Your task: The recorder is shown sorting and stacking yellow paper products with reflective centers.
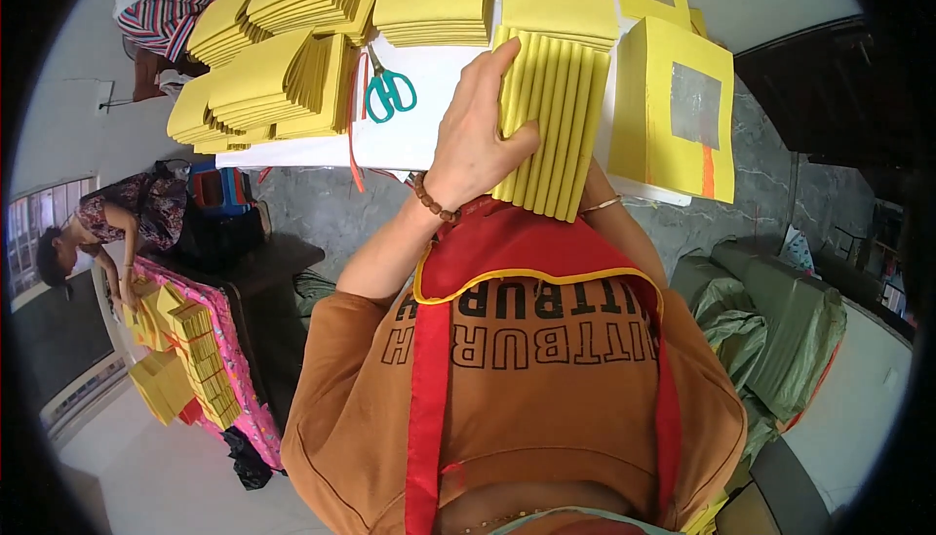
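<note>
Our L hand (480, 130) grips the yellow paper bundle (552, 125) by its L side, thumb across the front, at the white desk's (414, 143) near edge; R hand (596, 184) is mostly hidden behind, so can't tell its grip. Prob. we're squaring up folds; next move prob. needs firm, even pressure, w/ scissors (384, 79) kept clear.

Clock centred on my chest: brown sweatshirt (361, 418), two rows of block lettering (536, 340), one solid black, one black outline. Red apron (526, 252) toward 12, edge piped yellow, wide red straps (427, 418) at 8 and 4. My left sleeve (341, 340), 9 o'clock, ends near elbow. Brown bead bracelet (434, 200) at 11, wrist of left hand (476, 140); thin gold-coloured bangle (603, 205) at 1, on right forearm (629, 233). Fine gold-coloured chain (507, 517), pale green band (585, 509) near 6.
</note>
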The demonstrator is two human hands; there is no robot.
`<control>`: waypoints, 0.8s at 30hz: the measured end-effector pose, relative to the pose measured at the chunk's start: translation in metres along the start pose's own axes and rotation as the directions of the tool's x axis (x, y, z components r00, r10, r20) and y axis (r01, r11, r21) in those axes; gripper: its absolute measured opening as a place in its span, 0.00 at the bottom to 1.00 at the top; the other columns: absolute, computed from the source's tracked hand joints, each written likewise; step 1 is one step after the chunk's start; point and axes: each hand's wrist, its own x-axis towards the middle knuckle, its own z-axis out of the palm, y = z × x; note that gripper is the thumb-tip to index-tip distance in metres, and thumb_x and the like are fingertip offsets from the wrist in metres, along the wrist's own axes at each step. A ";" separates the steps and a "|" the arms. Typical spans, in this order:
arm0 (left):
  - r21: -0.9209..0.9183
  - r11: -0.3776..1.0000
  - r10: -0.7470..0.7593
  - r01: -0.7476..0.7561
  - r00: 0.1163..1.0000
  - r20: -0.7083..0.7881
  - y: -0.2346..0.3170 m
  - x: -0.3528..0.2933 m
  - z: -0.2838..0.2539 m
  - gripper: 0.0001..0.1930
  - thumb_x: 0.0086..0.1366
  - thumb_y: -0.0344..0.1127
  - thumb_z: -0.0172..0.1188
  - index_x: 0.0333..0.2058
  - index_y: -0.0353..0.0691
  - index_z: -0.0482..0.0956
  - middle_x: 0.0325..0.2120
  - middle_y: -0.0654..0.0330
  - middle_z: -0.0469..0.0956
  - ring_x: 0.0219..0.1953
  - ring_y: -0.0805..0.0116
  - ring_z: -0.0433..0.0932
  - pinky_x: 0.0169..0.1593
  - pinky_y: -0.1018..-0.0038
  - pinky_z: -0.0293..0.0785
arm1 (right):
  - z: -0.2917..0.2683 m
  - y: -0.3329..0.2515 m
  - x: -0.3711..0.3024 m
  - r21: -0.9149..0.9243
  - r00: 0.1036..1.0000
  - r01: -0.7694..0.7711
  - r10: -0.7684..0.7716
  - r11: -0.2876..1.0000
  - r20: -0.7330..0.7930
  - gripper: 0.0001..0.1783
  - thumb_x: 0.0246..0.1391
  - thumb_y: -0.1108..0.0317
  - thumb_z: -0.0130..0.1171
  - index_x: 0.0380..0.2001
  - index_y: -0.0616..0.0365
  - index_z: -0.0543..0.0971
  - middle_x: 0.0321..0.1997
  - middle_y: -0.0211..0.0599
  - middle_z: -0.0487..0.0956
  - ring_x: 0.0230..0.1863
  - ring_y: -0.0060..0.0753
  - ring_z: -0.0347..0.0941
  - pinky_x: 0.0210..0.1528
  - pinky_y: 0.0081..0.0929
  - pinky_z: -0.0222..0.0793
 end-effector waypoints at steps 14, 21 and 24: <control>0.061 0.998 -0.009 0.006 0.999 0.039 0.000 -0.001 0.002 0.34 0.48 0.28 0.56 0.57 0.37 0.60 0.52 0.45 0.63 0.56 0.49 0.63 0.58 0.65 0.60 | 0.008 -0.001 -0.004 0.071 0.994 -0.036 0.029 0.997 0.110 0.32 0.54 0.52 0.47 0.56 0.63 0.65 0.54 0.48 0.72 0.50 0.43 0.72 0.53 0.42 0.70; 0.047 0.999 -0.007 0.005 0.999 0.046 0.003 -0.002 0.002 0.34 0.49 0.29 0.56 0.58 0.38 0.60 0.54 0.44 0.62 0.57 0.49 0.63 0.59 0.64 0.60 | 0.015 -0.002 -0.007 0.063 0.999 -0.044 0.042 0.997 0.033 0.33 0.53 0.51 0.50 0.57 0.63 0.65 0.54 0.48 0.72 0.51 0.42 0.72 0.54 0.43 0.69; 0.048 0.999 -0.011 0.008 0.999 0.048 0.004 -0.002 0.003 0.34 0.49 0.29 0.57 0.58 0.39 0.60 0.54 0.44 0.62 0.57 0.48 0.63 0.58 0.64 0.60 | 0.013 -0.003 -0.008 0.055 0.998 -0.034 0.031 0.998 0.061 0.33 0.53 0.51 0.49 0.57 0.62 0.64 0.54 0.48 0.72 0.51 0.42 0.72 0.54 0.43 0.69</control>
